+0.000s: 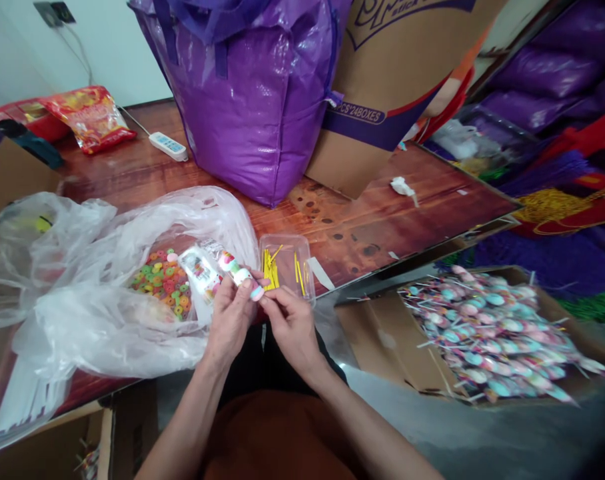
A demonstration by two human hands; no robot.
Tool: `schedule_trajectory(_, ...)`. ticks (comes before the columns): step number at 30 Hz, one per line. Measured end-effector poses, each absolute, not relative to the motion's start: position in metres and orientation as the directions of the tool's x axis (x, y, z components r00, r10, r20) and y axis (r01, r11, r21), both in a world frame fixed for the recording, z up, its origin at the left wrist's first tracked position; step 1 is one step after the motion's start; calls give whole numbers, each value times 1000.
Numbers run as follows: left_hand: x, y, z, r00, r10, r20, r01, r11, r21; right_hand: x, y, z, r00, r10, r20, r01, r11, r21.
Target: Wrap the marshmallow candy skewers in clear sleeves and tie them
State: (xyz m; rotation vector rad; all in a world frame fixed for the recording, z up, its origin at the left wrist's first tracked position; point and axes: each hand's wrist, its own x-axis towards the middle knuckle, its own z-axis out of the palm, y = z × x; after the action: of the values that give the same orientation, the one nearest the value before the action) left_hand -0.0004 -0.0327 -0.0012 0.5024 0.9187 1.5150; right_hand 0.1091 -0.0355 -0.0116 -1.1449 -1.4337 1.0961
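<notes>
My left hand [231, 319] is closed around a narrow clear packet of sweets [236, 270], with a pink and pale sweet at its near end. My right hand [291, 327] pinches that near end of the packet with thumb and fingers; what else it holds is too small to tell. Just beyond my hands stands a small clear plastic tub [287, 267] with yellow twist ties in it. To the left, a large clear plastic bag [107, 293] lies open on the table with colourful ring sweets [163, 280] inside.
A big purple bag [252, 93] and a printed cardboard box [397, 73] stand at the back of the wooden table [382, 213]. A carton full of wrapped lollipops [487, 333] sits at right. A red snack packet [90, 117] and white power strip [168, 145] lie far left.
</notes>
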Motion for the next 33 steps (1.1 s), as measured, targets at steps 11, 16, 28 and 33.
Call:
schedule_trajectory(11, -11, -32, 9, -214, 944, -250, -625, 64, 778, 105, -44, -12, -120, 904, 410, 427, 419, -801)
schedule_trajectory(16, -2, -36, 11, -194, 949, -250, -616, 81, 784, 95, -36, -10, -105, 878, 467, 444, 462, -768)
schedule_trajectory(28, -10, -38, 10, -206, 945, -256, -618, 77, 782, 115, -51, 2, -262, 942, 211, 324, 292, -900)
schedule_trajectory(33, -8, -42, 11, -243, 940, -241, -577, 59, 815, 100, -48, 1, -220, 952, 212, 248, 265, -932)
